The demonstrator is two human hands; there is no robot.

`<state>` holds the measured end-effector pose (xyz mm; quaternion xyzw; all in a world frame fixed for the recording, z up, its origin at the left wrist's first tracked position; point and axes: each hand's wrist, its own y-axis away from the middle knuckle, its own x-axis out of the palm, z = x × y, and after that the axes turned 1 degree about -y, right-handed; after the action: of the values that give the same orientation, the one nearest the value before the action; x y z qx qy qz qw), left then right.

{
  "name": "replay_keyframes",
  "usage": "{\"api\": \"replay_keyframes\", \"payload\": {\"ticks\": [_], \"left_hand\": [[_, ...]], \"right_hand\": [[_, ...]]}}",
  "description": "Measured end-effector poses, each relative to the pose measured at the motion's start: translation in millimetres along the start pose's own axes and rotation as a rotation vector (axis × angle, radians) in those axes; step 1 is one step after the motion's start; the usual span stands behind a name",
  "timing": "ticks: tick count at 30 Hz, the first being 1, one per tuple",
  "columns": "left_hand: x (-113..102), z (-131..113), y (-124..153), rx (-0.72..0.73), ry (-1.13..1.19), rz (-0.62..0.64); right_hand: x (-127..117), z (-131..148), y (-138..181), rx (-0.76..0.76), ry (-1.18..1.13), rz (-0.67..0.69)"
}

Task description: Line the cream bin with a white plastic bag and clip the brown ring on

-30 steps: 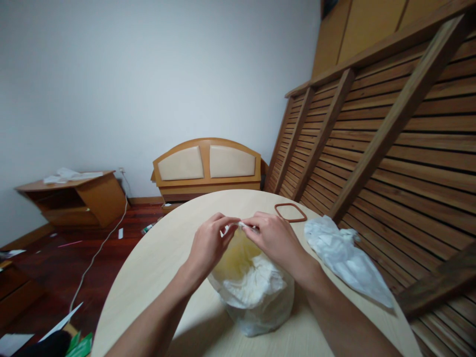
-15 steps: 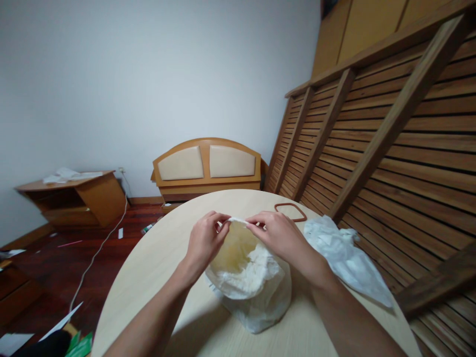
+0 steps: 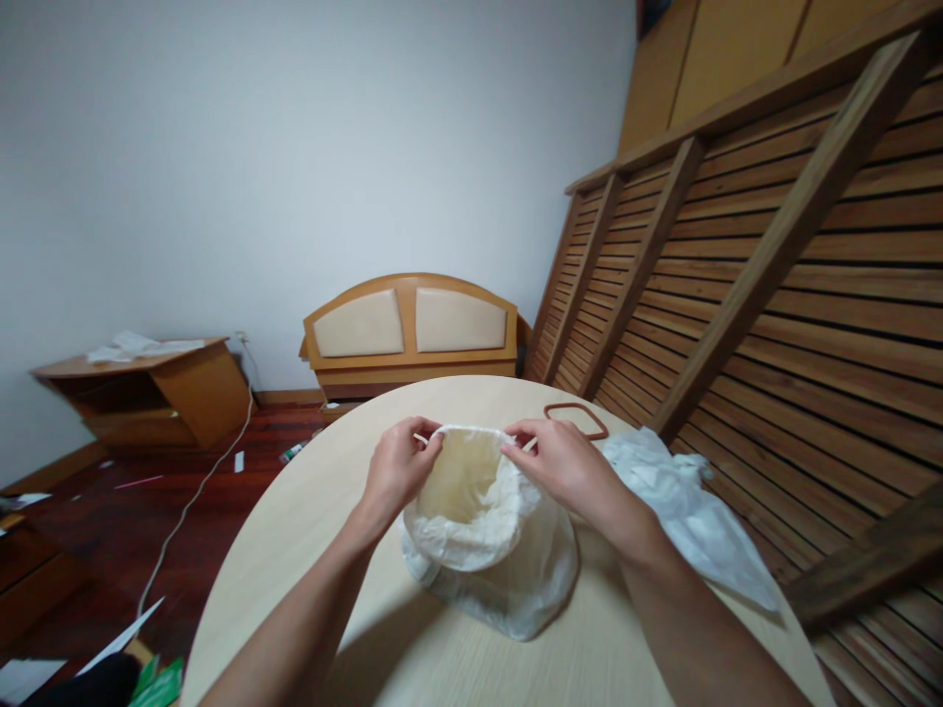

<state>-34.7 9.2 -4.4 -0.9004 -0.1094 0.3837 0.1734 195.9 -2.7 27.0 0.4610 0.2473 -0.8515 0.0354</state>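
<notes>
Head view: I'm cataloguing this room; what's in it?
Table: one, pale, centre
Open bag: one, white, on table
Crumpled bag: one, white, right tabletop
Rounded frame: one, brown, far tabletop
Headboard: one, brown and cream, back
Slatted panel: one, brown, right
Cupboard: one, tan, upper right
Cabinet: one, brown, left
Papers: several, white, on cabinet
Wall: one, pale, behind
Floor: one, reddish, left
Cord: one, whitish, left floor
Packet: count unclear, green, lower left
Scraps: several, mostly white, floor
Left hand: one, bare, open bag's rim
Right hand: one, bare, open bag's rim

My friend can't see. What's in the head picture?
A left hand and right hand pinch the far rim of an open, thin whitish bag on a round, pale table. Farther right: a brown squarish ring and a crumpled white plastic bag.
</notes>
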Motion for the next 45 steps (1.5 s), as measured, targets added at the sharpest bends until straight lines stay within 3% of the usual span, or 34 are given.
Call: {"api": "replay_keyframes", "payload": {"ticks": [7, 12, 17, 18, 21, 24, 29, 33, 36, 38, 41, 45], "left_hand": [[1.3, 3.2, -3.2, -0.024, 0.066, 0.009], [4.3, 6.4, -5.1, -0.024, 0.168, 0.123], [1.9, -10.4, 8.5, 0.134, 0.019, -0.069], [0.6, -17.9, 14.2, 0.200, 0.021, -0.060], [-1.0, -41.0, 33.6, 0.353, 0.003, 0.058], [2.7, -54.3, 48.3, 0.386, -0.059, 0.180], [7.1, -54.0, 51.7, 0.353, -0.129, 0.311], [1.7, -49.8, 44.8, 0.306, -0.178, 0.345], [-3.7, -46.4, 39.1, 0.293, -0.176, 0.355], [-7.0, -44.0, 35.7, 0.293, -0.157, 0.371], [-11.1, -40.2, 31.4, 0.311, -0.139, 0.371], [-12.4, -34.5, 26.4, 0.344, -0.109, 0.362]], "right_hand": [[11.3, -2.5, -7.9, 0.039, -0.063, -0.085], [12.6, -9.8, -12.0, 0.111, -0.152, -0.079], [14.4, -19.7, -15.0, 0.187, -0.162, -0.084], [15.0, -21.0, -15.5, 0.199, -0.164, -0.079], [16.0, -23.6, -16.5, 0.216, -0.177, -0.054], [15.9, -25.5, -16.7, 0.215, -0.171, -0.024], [14.1, -27.2, -14.6, 0.202, -0.133, 0.047], [10.1, -25.2, -10.8, 0.217, -0.045, 0.083], [5.1, -22.4, -7.7, 0.117, 0.043, -0.010], [1.9, -20.5, -5.9, -0.064, 0.021, -0.023], [-0.2, -18.2, -4.1, -0.325, -0.058, 0.087], [2.1, -18.6, -4.6, -0.431, -0.094, 0.241]]}}
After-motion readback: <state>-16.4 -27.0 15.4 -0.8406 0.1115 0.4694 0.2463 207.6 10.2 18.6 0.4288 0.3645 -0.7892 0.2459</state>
